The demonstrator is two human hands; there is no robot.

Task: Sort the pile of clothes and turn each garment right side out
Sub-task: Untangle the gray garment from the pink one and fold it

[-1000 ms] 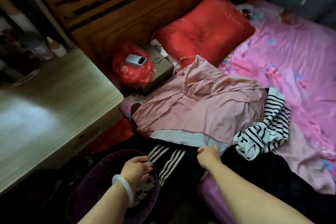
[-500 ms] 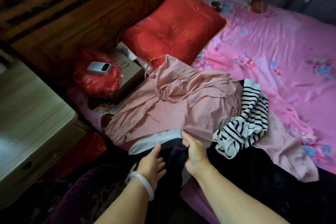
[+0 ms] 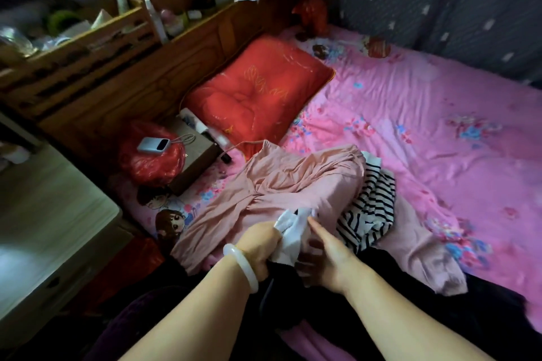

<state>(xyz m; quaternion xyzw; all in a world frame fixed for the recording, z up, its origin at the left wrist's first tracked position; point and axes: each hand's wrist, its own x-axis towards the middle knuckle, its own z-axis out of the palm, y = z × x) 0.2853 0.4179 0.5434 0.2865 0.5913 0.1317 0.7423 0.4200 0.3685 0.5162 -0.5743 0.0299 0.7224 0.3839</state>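
Observation:
A pile of clothes lies at the near edge of the bed. On top is a dusty pink garment (image 3: 287, 184), with a black-and-white striped top (image 3: 369, 208) to its right and dark clothing (image 3: 410, 296) below. My left hand (image 3: 259, 245), wearing a pale bangle, grips a bunched white garment (image 3: 289, 231) that pokes out from under the pink one. My right hand (image 3: 328, 255) lies just right of the white fabric; its forefinger is straight and touches the cloth, and its other fingers are hidden in dark fabric.
The pink floral bedsheet (image 3: 425, 126) stretches to the right. A red pillow (image 3: 255, 94) lies by the wooden headboard (image 3: 123, 76). A red bag (image 3: 152, 161) with a power bank (image 3: 153, 145) and a cardboard box (image 3: 196, 158) sit at the bed's left. A desk (image 3: 44, 214) stands on the left.
Both hands have moved up from the dark striped garment to the white one. My left hand now grips the white fabric and has pulled it out bunched. The view has shifted right.

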